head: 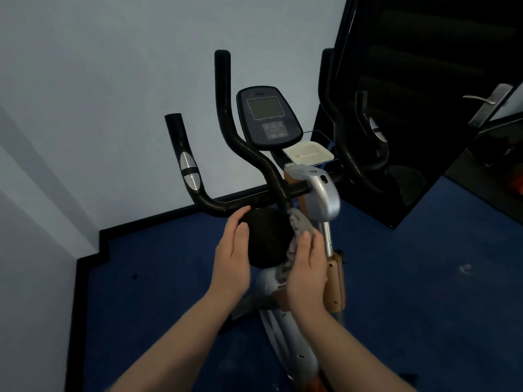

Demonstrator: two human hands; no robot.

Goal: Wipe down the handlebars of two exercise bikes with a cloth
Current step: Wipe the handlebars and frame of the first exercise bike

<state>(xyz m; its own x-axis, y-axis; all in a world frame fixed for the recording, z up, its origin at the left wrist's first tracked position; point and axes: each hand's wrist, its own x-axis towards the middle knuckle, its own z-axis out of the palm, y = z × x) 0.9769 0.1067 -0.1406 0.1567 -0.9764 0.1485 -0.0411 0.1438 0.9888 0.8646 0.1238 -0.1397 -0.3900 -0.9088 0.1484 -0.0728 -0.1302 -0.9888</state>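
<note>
An exercise bike stands in front of me with black foam handlebars: an outer left bar [188, 165] with silver sensor plates, a tall inner left bar [226, 108] and curved right bars [348, 154]. A round black padded bar end [267, 239] points toward me. My left hand [230, 264] cups its left side, fingers straight. My right hand [307, 270] presses a grey cloth [300, 222] against its right side. Only one bike is in view.
The console [267, 117] with a grey screen sits between the bars, with a white tray [310, 152] beside it and the silver stem [325, 190] below. A dark door panel [424, 80] with a metal lever [481, 99] stands at the right. Blue floor [169, 278] meets pale walls at the left.
</note>
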